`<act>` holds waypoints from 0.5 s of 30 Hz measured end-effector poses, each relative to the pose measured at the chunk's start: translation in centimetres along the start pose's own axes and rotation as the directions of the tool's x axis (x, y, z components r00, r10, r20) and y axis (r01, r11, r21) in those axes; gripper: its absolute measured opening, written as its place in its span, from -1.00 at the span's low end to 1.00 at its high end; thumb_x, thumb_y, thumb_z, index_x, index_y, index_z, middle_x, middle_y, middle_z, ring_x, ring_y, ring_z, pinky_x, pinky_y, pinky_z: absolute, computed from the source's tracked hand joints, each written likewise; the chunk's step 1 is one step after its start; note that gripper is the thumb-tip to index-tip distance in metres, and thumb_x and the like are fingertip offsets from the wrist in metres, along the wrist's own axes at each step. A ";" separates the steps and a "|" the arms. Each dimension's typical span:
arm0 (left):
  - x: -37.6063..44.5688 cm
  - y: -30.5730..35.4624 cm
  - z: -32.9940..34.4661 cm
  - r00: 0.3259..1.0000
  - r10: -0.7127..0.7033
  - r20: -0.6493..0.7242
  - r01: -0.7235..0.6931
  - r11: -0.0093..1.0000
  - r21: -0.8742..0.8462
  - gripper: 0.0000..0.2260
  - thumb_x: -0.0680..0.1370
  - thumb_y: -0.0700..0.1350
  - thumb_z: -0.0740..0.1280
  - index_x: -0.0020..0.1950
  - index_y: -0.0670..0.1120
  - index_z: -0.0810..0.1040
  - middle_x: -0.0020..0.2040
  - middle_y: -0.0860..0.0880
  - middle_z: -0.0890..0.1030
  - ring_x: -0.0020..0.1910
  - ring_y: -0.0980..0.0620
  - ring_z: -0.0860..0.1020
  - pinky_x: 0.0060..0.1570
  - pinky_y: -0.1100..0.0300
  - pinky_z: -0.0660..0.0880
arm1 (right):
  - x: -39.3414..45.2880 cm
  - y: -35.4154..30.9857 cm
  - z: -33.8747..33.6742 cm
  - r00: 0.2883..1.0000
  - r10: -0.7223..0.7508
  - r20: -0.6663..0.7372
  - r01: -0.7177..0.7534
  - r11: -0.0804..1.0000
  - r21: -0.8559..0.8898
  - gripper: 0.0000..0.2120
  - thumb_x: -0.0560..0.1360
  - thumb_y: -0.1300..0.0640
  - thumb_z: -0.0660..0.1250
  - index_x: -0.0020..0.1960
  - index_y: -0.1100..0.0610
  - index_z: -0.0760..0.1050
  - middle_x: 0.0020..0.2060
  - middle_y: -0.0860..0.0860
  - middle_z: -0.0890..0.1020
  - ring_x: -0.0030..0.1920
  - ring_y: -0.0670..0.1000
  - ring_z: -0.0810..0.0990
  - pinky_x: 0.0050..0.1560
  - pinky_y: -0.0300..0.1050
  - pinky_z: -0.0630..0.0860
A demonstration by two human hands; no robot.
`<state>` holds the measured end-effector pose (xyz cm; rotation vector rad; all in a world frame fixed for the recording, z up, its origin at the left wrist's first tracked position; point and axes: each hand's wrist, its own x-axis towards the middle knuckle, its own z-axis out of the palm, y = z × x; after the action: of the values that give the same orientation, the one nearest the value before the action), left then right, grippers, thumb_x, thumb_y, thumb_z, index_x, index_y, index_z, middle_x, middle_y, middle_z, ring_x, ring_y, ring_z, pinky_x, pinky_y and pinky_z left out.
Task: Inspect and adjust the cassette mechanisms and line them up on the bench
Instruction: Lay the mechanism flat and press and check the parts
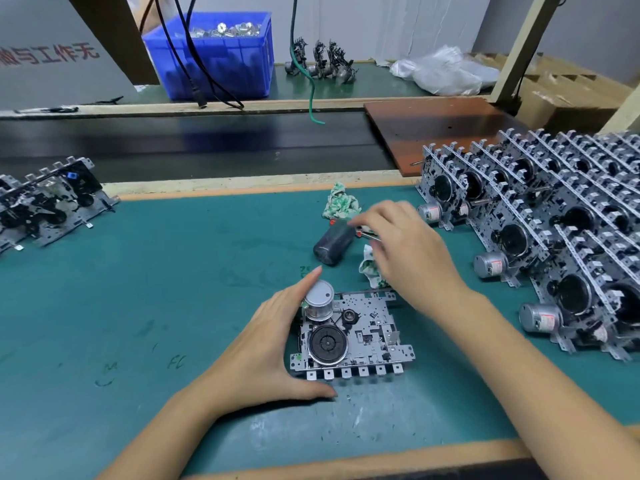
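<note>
Head view. Centre, lower half of frame: one cassette mechanism (353,336) lies flat on the green bench mat (156,278), its motor can toward the upper left of its plate, black flywheel below that, row of square tabs along the near edge.

My left hand (273,344) cups the mechanism's left side. Index finger curls up past the motor, thumb lies along the near edge under the tabs. Grip is closed round the part, holding it steady on the mat.

My right hand (405,251) sits above and right of the mechanism, clear of it. Fingers are bent and blurred; thumb and fingers pinch a thin tool with a red band (365,234). The tool's tip is not clear enough to name.

Just left of that hand: a dark cylindrical bottle (333,243) lying tilted on the mat. A crumpled green-and-white rag (341,201) lies beyond it; a second crumpled piece (370,270) shows beneath my right hand.

Right edge of frame: a dense stack of mechanisms (540,223) standing on edge in leaning rows, silver motors sticking out toward me.

Left edge, mid height: a few more mechanisms (48,199) lying flat.

Upper left: a blue bin (214,64) holding metal parts, black cables hanging in front of it. Upper centre: three small units (322,62) upright on the far bench.
</note>
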<state>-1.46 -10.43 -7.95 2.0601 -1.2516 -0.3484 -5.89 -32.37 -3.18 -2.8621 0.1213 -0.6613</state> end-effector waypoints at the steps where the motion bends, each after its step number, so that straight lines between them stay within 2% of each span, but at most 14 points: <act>1: 0.0 0.0 0.0 1.000 0.003 -0.004 -0.003 1.000 0.000 0.07 0.21 0.25 0.56 0.42 0.46 -0.19 0.33 0.58 0.04 0.38 0.44 0.13 0.28 0.55 0.06 | 1.2 -0.1 0.5 0.998 -0.045 0.046 0.048 0.997 -0.067 -0.54 0.43 0.41 0.27 0.27 0.08 0.48 0.07 0.05 0.50 0.11 0.09 0.41 -0.08 -0.07 0.35; 4: 0.1 0.0 0.0 1.000 0.003 -0.014 -0.003 1.000 -0.009 0.06 0.21 0.24 0.56 0.42 0.45 -0.17 0.33 0.57 0.06 0.38 0.42 0.14 0.29 0.53 0.08 | 4.1 -0.1 2.1 0.971 -0.136 0.195 0.174 0.965 -0.196 -0.35 0.43 0.39 0.20 0.44 -0.05 0.28 0.21 0.06 0.36 0.16 0.06 0.29 -0.11 -0.14 0.13; 6: 0.0 0.0 0.0 1.000 0.004 -0.022 -0.005 1.000 -0.015 0.05 0.21 0.23 0.55 0.42 0.45 -0.16 0.33 0.58 0.06 0.38 0.43 0.15 0.28 0.54 0.08 | 4.9 0.1 3.2 0.941 -0.186 0.282 0.266 0.923 -0.278 -0.40 0.47 0.33 0.18 0.44 -0.07 0.26 0.28 0.06 0.31 0.23 0.08 0.27 -0.03 -0.10 0.19; 8: 0.0 -0.1 0.0 1.000 0.004 -0.024 -0.004 1.000 -0.020 0.04 0.21 0.24 0.54 0.42 0.45 -0.15 0.32 0.59 0.07 0.38 0.43 0.15 0.29 0.53 0.09 | 5.2 0.3 3.8 0.927 -0.216 0.306 0.316 0.891 -0.327 -0.55 0.50 0.27 0.20 0.34 -0.02 0.38 0.28 0.04 0.32 0.25 0.09 0.29 0.00 -0.11 0.20; 10: 0.1 0.0 0.0 1.000 0.003 -0.022 -0.003 1.000 -0.025 0.02 0.21 0.25 0.52 0.42 0.46 -0.15 0.32 0.59 0.08 0.37 0.42 0.17 0.29 0.52 0.11 | 4.9 0.4 4.0 0.934 -0.222 0.279 0.311 0.891 -0.331 -0.65 0.50 0.26 0.21 0.26 0.03 0.41 0.26 0.02 0.36 0.21 0.08 0.33 -0.06 -0.14 0.15; 12: 0.1 0.0 0.0 1.000 0.006 -0.025 -0.007 1.000 -0.029 0.02 0.21 0.25 0.52 0.41 0.46 -0.14 0.31 0.58 0.10 0.36 0.41 0.19 0.30 0.50 0.12 | 4.0 0.5 4.0 0.953 -0.231 0.198 0.281 0.920 -0.275 -0.64 0.47 0.29 0.24 0.25 0.06 0.41 0.26 0.03 0.39 0.18 0.09 0.36 -0.04 -0.12 0.22; 13: 0.1 0.0 0.0 1.000 0.006 -0.023 -0.007 1.000 -0.030 0.01 0.21 0.25 0.51 0.42 0.46 -0.14 0.31 0.57 0.10 0.37 0.40 0.20 0.31 0.49 0.13 | 3.4 0.4 3.8 0.970 -0.214 0.118 0.235 0.951 -0.202 -0.61 0.44 0.32 0.27 0.24 0.09 0.43 0.26 0.06 0.40 0.16 0.11 0.38 -0.03 -0.07 0.29; 15: 0.1 0.0 0.0 1.000 0.009 -0.020 -0.010 0.999 -0.030 0.01 0.21 0.26 0.51 0.42 0.45 -0.13 0.33 0.56 0.10 0.38 0.39 0.20 0.32 0.48 0.13 | 2.2 0.1 2.8 0.993 -0.089 -0.073 0.090 0.996 0.022 -0.58 0.38 0.37 0.36 0.21 0.15 0.49 0.20 0.11 0.45 0.08 0.13 0.46 -0.06 -0.02 0.42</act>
<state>-1.37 -10.51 -7.94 2.0266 -1.2369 -0.3399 -2.63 -32.21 -4.72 -2.8344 -0.0050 -0.7773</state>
